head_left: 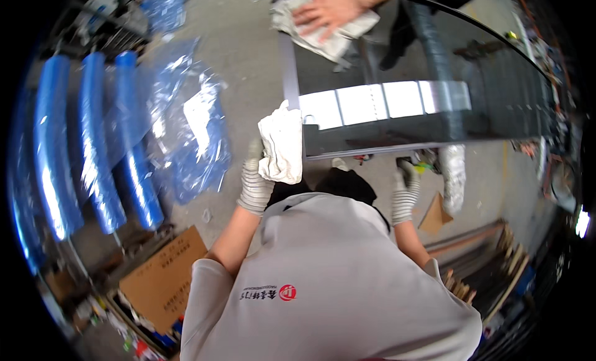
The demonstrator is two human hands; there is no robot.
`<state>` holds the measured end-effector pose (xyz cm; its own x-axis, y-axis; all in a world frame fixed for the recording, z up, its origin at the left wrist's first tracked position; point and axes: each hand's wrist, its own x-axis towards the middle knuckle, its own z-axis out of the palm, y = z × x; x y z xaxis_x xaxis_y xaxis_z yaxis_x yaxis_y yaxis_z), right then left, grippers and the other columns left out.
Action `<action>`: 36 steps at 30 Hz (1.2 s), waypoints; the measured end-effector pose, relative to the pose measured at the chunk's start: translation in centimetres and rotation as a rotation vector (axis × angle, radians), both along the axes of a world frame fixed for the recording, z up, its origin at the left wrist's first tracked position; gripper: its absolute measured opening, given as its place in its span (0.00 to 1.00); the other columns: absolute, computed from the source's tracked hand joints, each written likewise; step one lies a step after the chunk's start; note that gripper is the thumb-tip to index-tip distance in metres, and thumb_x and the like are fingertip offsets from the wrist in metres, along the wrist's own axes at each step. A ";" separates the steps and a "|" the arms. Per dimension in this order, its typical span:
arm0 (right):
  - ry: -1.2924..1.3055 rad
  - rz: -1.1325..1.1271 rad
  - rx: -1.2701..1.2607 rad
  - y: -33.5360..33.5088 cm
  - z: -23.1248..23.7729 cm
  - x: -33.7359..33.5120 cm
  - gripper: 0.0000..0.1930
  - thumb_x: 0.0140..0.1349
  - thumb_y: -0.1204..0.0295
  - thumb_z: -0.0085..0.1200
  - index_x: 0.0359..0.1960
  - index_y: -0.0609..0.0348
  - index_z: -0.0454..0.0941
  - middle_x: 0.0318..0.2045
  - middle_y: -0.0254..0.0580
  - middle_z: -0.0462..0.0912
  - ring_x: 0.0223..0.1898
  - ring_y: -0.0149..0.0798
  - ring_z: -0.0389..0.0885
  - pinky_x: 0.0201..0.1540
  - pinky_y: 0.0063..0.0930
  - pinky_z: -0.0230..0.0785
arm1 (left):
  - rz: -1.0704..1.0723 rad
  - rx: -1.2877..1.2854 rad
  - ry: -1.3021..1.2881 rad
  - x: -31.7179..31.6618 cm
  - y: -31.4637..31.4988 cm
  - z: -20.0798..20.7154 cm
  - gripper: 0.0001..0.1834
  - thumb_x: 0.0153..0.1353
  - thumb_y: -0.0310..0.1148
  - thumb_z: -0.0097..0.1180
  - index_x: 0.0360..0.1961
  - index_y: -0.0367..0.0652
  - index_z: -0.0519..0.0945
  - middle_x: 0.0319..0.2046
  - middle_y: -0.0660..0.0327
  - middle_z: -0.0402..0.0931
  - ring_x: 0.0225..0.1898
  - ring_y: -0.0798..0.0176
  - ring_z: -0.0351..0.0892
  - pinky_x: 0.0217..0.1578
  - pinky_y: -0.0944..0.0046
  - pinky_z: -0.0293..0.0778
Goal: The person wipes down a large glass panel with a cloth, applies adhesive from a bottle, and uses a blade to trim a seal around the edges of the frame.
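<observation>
My left hand (pixel 255 174), in a striped knit glove, is closed on a white cloth (pixel 281 143) at the near left corner of a framed dark glass panel (pixel 385 122). The cloth lies against the panel's grey frame edge (pixel 289 69). My right hand (pixel 405 187), in a matching glove, hangs beside my body, apart from the panel's near edge. Something small and dark shows at its fingers, too unclear to name. At the panel's far left, another person's bare hand (pixel 328 16) lies spread on a second pale cloth (pixel 340 45) on the glass.
Blue film-wrapped rolls (pixel 93 143) stand at left, beside crumpled clear blue plastic film (pixel 192 131) on the floor. A cardboard box (pixel 164 280) is at lower left. Under the panel's right part runs a silvery wrapped tube (pixel 453 178). Wooden strips (pixel 512 261) lie at lower right.
</observation>
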<state>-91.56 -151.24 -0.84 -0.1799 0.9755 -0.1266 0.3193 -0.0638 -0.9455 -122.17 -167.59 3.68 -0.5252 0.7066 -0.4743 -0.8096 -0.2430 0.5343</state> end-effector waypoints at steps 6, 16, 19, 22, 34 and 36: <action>-0.105 0.513 0.399 -5.0 11.5 -13.9 0.35 0.47 0.69 0.65 0.57 0.61 0.62 0.53 0.51 0.70 0.55 0.50 0.68 0.58 0.38 0.61 | -0.492 0.015 -0.783 -1.1 3.1 3.3 0.30 0.59 0.49 0.53 0.56 0.40 0.68 0.42 0.56 0.76 0.38 0.60 0.78 0.36 0.64 0.79; 0.771 -0.211 -0.648 -9.4 9.0 -15.6 0.26 0.60 0.54 0.53 0.54 0.58 0.69 0.50 0.36 0.72 0.53 0.31 0.68 0.54 0.27 0.64 | -0.963 -0.116 0.354 1.5 4.3 1.5 0.14 0.62 0.39 0.53 0.43 0.41 0.75 0.39 0.63 0.76 0.37 0.70 0.75 0.48 0.69 0.68; 0.023 -0.116 0.083 -3.7 8.4 -13.1 0.18 0.53 0.69 0.55 0.47 0.56 0.76 0.46 0.40 0.75 0.48 0.38 0.73 0.52 0.31 0.66 | -0.874 -0.202 0.718 -0.7 4.0 0.0 0.13 0.61 0.39 0.55 0.40 0.42 0.77 0.36 0.63 0.77 0.42 0.71 0.73 0.44 0.69 0.69; -0.694 0.180 0.838 5.6 8.2 -10.1 0.24 0.42 0.78 0.52 0.46 0.54 0.77 0.41 0.44 0.78 0.44 0.48 0.74 0.50 0.39 0.65 | -0.659 -0.270 0.692 -3.7 3.9 0.7 0.10 0.63 0.36 0.52 0.38 0.40 0.78 0.32 0.63 0.77 0.40 0.70 0.72 0.45 0.68 0.68; -0.630 1.210 0.895 4.6 2.0 -15.6 0.15 0.56 0.70 0.45 0.45 0.51 0.76 0.46 0.35 0.78 0.51 0.35 0.74 0.57 0.34 0.63 | -0.158 -0.548 0.519 -4.0 1.9 2.7 0.13 0.62 0.39 0.52 0.37 0.39 0.78 0.33 0.58 0.79 0.36 0.64 0.79 0.43 0.64 0.73; -0.859 1.210 0.869 8.3 2.7 -14.0 0.14 0.56 0.71 0.45 0.44 0.50 0.76 0.44 0.34 0.79 0.49 0.35 0.76 0.55 0.34 0.65 | -0.139 -0.550 0.499 -4.0 1.7 2.6 0.13 0.62 0.39 0.52 0.37 0.39 0.78 0.33 0.58 0.79 0.36 0.63 0.79 0.43 0.64 0.73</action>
